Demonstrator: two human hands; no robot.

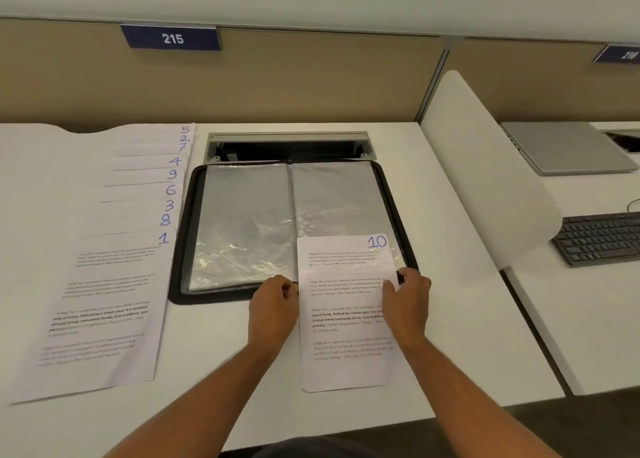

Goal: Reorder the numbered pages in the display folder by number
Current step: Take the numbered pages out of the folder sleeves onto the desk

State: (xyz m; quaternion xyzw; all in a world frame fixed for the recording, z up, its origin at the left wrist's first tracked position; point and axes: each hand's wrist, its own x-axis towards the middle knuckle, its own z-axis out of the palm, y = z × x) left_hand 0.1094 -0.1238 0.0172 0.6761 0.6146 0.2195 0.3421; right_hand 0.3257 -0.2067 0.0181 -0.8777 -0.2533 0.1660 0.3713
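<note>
A black display folder is laid open near the back edge of the white surface, just in front of a cable tray recessed in that edge. Two shiny plastic sleeves are shown, one on each side of the spine.

The page numbered 10 is placed at the lower right corner of the folder. Its top part, with the number, is seen under the plastic of the right sleeve, and its lower part is stretched over the front border of the folder toward the front edge of the surface. The left edge of this page is pinched by the left hand, with the fingers curled together on the paper. The right edge is gripped by the right hand, with the thumb on top of the sheet and the fingers bent around it.

Along the left edge of the surface, a fanned stack of pages is laid just beside the folder. The numbers 5, 2, 7, 4, 9, 6, 3, 8 and 1 are read from back to front, and page 1 is on top.

Free room is left on the surface between the stack and page 10, and also to the right of the folder up to the white divider. Behind the divider, a closed laptop and a keyboard are seen on the next desk.
</note>
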